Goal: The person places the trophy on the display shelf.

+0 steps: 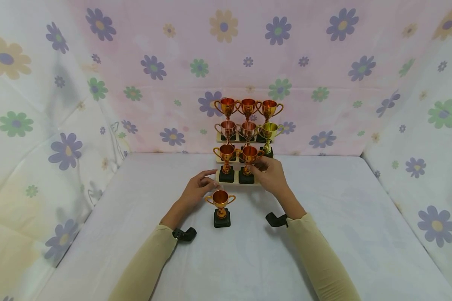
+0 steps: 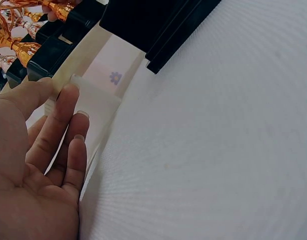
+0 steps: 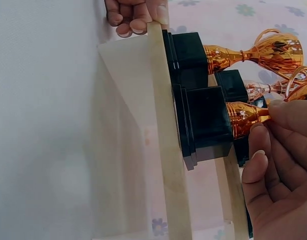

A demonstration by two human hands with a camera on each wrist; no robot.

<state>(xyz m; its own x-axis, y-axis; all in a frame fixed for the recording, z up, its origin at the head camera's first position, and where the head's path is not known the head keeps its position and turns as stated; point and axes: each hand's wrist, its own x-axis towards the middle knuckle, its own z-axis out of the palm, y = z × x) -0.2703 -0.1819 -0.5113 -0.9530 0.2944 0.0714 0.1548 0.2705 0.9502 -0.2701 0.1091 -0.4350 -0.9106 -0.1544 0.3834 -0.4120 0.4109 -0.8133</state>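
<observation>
My right hand (image 1: 273, 174) pinches the stem of an orange-gold trophy cup (image 1: 250, 154) with a black base, which stands upright on the lowest step of a tiered wooden stand (image 1: 234, 184). Beside it on that step is a matching trophy (image 1: 226, 174). At the left end of the same step, my left hand (image 1: 196, 189) grips the board's corner (image 2: 63, 80) between thumb and index finger, the other fingers loosely bent below. In front of the stand, another orange-gold trophy (image 1: 221, 205) sits on the table.
The middle step holds two rose-coloured trophies (image 1: 227, 129) and a yellow-gold one (image 1: 270, 130). Three orange-gold trophies (image 1: 248, 106) fill the top step. A flowered cloth backdrop (image 1: 226, 62) rises behind the white table (image 1: 154, 179). Both wrists wear black mounts.
</observation>
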